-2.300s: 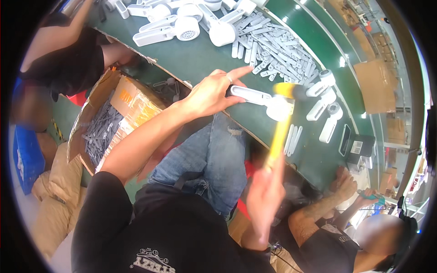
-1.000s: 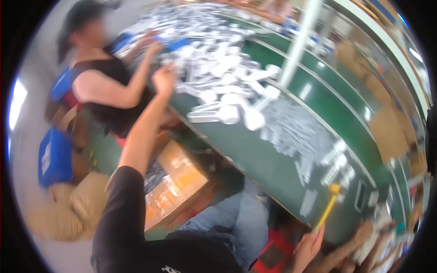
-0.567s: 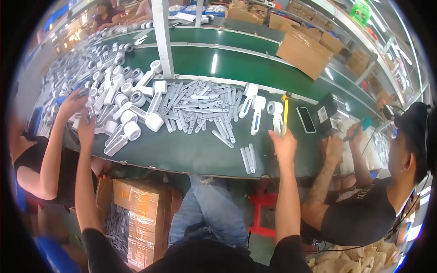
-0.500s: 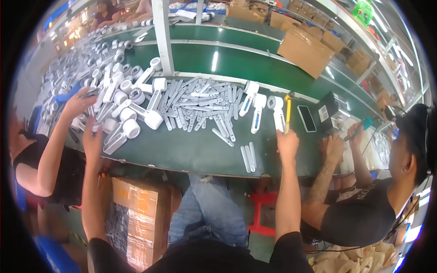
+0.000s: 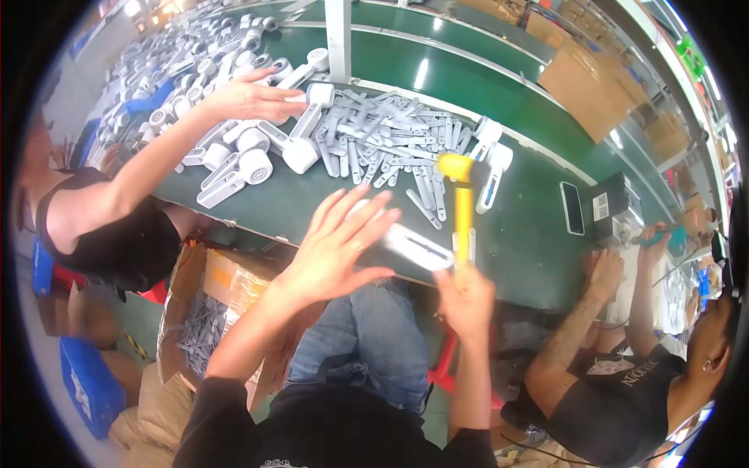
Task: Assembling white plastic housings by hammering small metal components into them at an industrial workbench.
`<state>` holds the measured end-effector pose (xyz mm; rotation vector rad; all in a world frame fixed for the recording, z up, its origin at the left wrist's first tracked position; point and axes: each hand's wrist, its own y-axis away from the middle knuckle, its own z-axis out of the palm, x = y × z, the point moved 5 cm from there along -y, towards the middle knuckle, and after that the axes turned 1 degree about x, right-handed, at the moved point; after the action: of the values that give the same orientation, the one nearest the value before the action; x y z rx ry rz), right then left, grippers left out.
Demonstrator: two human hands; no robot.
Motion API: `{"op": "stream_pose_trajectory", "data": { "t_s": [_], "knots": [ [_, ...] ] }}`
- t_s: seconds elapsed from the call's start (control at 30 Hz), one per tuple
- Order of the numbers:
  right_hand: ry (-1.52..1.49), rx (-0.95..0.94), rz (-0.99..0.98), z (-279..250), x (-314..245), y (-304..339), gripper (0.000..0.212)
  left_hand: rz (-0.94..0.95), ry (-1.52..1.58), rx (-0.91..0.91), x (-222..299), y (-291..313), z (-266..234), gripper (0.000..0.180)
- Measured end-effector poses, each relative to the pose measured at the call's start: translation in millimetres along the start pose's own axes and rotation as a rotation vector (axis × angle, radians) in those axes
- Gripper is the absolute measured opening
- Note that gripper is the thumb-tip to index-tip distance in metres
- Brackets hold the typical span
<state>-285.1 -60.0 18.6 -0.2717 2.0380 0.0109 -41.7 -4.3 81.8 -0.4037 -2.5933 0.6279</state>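
My right hand (image 5: 466, 300) is closed around the handle of a yellow hammer (image 5: 463, 222), which stands upright with its head at the top. Against the same hand lies the lower end of a white shower-head-like plastic piece (image 5: 421, 248), tilted and blurred, with a slot along its handle. My left hand (image 5: 335, 246) is spread over the piece's upper end, fingers stretched out and partly covering it. Whether the palm touches it I cannot tell. Beyond both hands, grey plastic strips (image 5: 390, 129) lie in a loose heap on the green table (image 5: 304, 207).
White round-headed pieces (image 5: 254, 166) pile up at the left, where a co-worker's hand (image 5: 261, 97) reaches across. Two similar pieces (image 5: 493, 179) lie right of the strips. A phone (image 5: 572, 208) and black box (image 5: 616, 199) sit near a right-hand co-worker. An open carton (image 5: 183, 288) stands below.
My left hand has come from the left pile to the middle. My right hand has lifted the hammer and a white piece off the table, toward me. The view has shifted.
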Motion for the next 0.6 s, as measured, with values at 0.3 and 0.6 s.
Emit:
{"op": "stream_pose_trajectory", "data": {
  "t_s": [0.3,0.6],
  "knots": [
    [-0.258,0.177,0.172,-46.5,27.7,-23.2,0.044,0.08,0.011,-0.091,-34.2,-43.9,44.1,0.037],
    [-0.434,0.242,0.227,-62.4,72.2,-35.4,0.038,0.083,0.141,-0.439,-81.6,-118.8,117.5,0.02]
  ]
}}
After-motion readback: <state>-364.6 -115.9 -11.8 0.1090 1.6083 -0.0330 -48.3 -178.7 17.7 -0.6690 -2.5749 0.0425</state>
